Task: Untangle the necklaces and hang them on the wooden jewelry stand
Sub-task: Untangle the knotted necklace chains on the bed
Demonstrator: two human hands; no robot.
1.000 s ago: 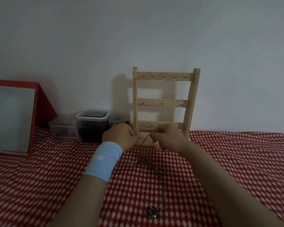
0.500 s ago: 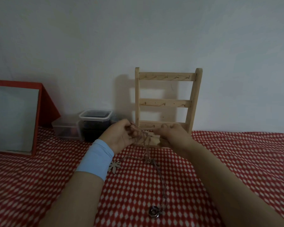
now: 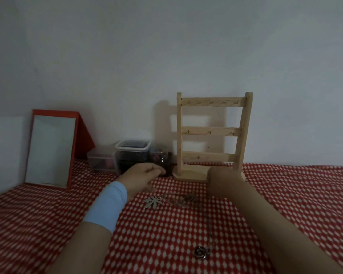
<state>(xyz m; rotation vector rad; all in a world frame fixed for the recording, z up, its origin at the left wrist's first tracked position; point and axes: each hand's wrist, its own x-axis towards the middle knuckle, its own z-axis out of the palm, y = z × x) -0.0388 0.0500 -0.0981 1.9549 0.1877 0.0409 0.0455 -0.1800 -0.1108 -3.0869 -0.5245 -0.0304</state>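
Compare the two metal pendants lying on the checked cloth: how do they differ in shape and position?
The leaf pendant is flat with spiky points; the round pendant is a chunky ringed knot. The leaf pendant lies farther away, beside the left hand's wrist, next to the chain tangle; the round pendant lies nearest the camera, at the end of a chain stretched out from the tangle. Both are silvery and rest on the cloth.

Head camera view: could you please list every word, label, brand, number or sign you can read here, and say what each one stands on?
There is no readable text in this view.
Light blue wristband on the left wrist: no mark can be made out in the blur.
Clear lidded plastic boxes: no label legible.
Wooden jewelry stand: bare wood and small hooks, no lettering.
Red-framed mirror: no writing.
Leaf pendant and ring pendant: no engraving can be made out.
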